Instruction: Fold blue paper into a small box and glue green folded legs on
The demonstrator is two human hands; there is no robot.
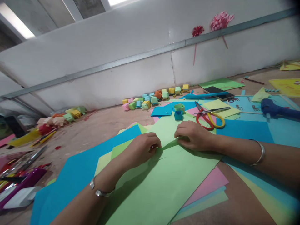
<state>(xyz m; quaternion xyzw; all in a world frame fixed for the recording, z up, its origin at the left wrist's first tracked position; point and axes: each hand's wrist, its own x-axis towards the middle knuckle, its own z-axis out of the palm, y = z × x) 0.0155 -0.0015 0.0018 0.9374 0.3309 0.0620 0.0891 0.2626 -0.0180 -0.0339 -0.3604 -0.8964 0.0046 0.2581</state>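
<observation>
My left hand [140, 148] and my right hand [195, 136] face each other over a large light green sheet of paper [159, 184]. Each has its fingers curled in a pinch at one end of a narrow light green paper strip [170, 143], which spans the short gap between them. The ends of the strip are hidden by my fingers. Just beyond my right hand lie scissors with red and yellow handles [213, 125], blades apart. A small folded green paper piece [179, 107] sits on a teal one [178, 116] beyond the strip.
Blue sheets [77, 165] lie at left, pink paper [206, 187] under the green sheet. Several small paper boxes [146, 104] line the wall. At right are a phone [217, 91] and a blue glue gun [276, 107]. Pens and tools [25, 178] crowd the left edge.
</observation>
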